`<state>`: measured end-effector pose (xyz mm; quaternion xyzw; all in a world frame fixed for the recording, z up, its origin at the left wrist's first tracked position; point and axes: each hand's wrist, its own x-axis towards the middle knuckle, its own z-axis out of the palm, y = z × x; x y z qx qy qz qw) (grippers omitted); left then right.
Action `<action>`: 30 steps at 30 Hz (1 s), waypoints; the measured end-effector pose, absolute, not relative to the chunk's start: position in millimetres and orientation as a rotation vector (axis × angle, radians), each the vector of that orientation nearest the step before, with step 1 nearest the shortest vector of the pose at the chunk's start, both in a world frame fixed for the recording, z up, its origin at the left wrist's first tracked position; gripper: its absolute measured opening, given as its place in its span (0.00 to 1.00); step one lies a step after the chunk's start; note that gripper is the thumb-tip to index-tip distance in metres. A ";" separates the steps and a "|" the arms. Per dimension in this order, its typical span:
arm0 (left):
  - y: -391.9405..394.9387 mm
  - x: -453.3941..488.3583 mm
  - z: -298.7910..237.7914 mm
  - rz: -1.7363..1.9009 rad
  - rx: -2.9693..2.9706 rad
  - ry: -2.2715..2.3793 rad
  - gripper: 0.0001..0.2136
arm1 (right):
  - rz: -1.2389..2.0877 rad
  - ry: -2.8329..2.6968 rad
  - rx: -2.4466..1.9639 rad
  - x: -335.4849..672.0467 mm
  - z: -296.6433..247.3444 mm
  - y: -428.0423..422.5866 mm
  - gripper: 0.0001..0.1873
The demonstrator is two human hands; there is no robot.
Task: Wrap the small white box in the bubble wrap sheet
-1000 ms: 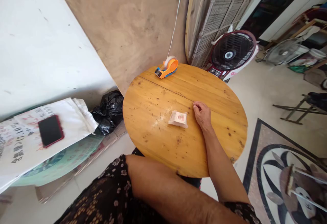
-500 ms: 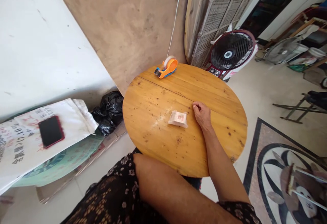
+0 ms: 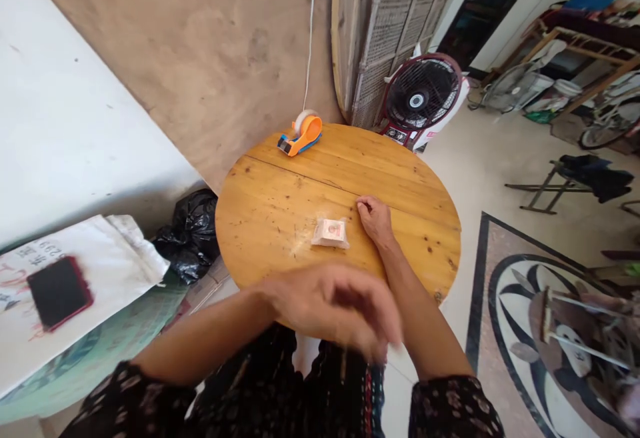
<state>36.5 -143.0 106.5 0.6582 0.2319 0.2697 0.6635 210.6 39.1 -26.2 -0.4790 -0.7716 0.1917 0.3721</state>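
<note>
A small clear packet with a red and white label (image 3: 330, 233) lies near the middle of the round wooden table (image 3: 280, 205). My right hand (image 3: 375, 219) rests on the tabletop just right of the packet, fingers curled loosely with nothing in them. My left hand (image 3: 335, 308) is in the air near the table's front edge, blurred by motion, so its fingers cannot be read. An orange and blue tape dispenser (image 3: 301, 137) sits at the far edge of the table.
A black bin bag (image 3: 190, 231) lies on the floor left of the table. A white sack with a dark phone (image 3: 59, 291) on it is at the left. A standing fan (image 3: 420, 99) and lattice panels are behind the table. A folding stand (image 3: 550, 188) is at the right.
My left arm has swung up from my lap, and the hand now shows in front of the table edge. The view has shifted right. The right hand and packet stay put.
</note>
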 end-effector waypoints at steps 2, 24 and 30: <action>-121.3 17.2 93.9 0.783 1.748 0.890 0.08 | 0.553 -2.038 -1.215 212.7 -19.7 37.4 0.12; -39.5 -2.4 9.1 0.704 2.112 1.088 0.24 | 0.651 -2.550 -1.003 214.1 29.0 -8.5 0.34; -43.4 -3.2 1.6 0.842 2.110 1.040 0.23 | 0.651 -2.535 -1.043 214.4 27.9 -8.2 0.40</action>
